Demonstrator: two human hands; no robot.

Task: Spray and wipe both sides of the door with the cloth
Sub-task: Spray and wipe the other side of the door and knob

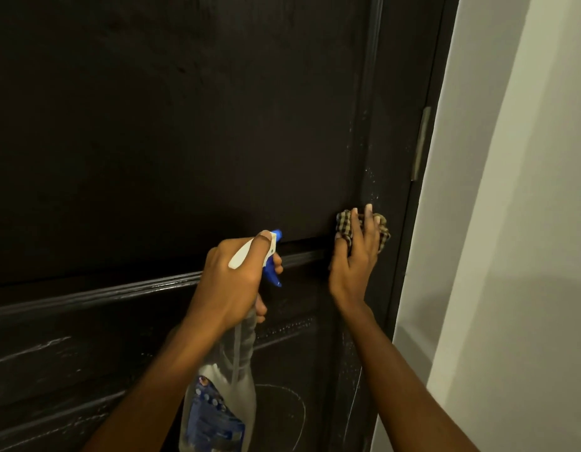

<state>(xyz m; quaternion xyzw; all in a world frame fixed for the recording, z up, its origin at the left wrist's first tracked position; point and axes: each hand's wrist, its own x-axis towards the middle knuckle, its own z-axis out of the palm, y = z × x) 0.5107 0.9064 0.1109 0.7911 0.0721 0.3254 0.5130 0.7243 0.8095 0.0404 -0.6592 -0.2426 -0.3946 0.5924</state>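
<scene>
1. While my right hand [354, 256] presses the checked cloth [346, 228] flat against the dark door [185, 125], fingers laid out fairly straight over the bunched fabric, the cloth sits on the hinge-side stile, just above the horizontal moulding [119, 288].
2. My left hand [237, 275] is curled round the neck of the spray bottle [224, 386], one finger on the blue trigger [271, 275], nozzle aimed at the door just beside the cloth.
3. Fine droplets [370, 184] speckle the stile above my fingers, so I judge this side is only partly wiped.
4. Risk: with only flat fingers pinning it, the cloth could slide out and drop if I lighten the pressure mid-stroke.
5. Risk: a squeeze of the trigger now would likely wet my right hand more than the wood, since the nozzle is so near it.
6. Risk: wiping further right could snag the cloth on the hinge [421, 145] or catch my fingertips in the gap at the frame.
7. Risk: spray left standing may run down and collect in the moulding grooves, leaving streaks on the dark finish.
</scene>
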